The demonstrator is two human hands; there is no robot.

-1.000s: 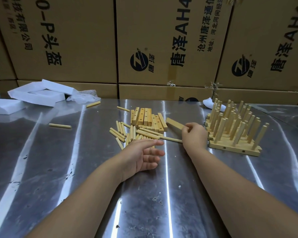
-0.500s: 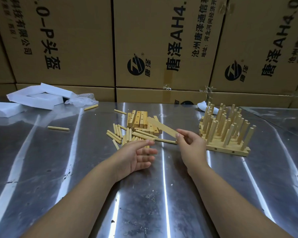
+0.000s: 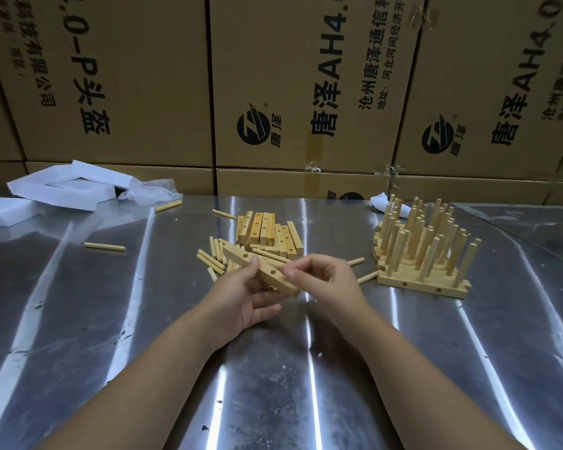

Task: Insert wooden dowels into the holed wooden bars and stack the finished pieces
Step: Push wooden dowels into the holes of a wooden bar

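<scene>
A holed wooden bar [image 3: 264, 269] is held slantwise just above the metal table [image 3: 273, 368], two holes showing on its top face. My left hand [image 3: 241, 295] grips it with the thumb on top and the fingers underneath. My right hand [image 3: 329, 280] pinches its near right end with curled fingers. Behind the hands lies a pile of bare holed bars [image 3: 264, 230], with loose dowels [image 3: 212, 258] scattered at its left and front. To the right stands the stack of finished bars [image 3: 420, 277] with many upright dowels.
Stray dowels lie at the left [image 3: 104, 246] and far back [image 3: 168, 205]. White foam pieces [image 3: 62, 190] and a plastic bag [image 3: 150, 190] sit at the back left. Cardboard boxes [image 3: 290, 92] wall off the table's far edge.
My right hand has lifted a bar from the pile and brought it toward me. My left hand has risen from the table and taken hold of that bar from below.
</scene>
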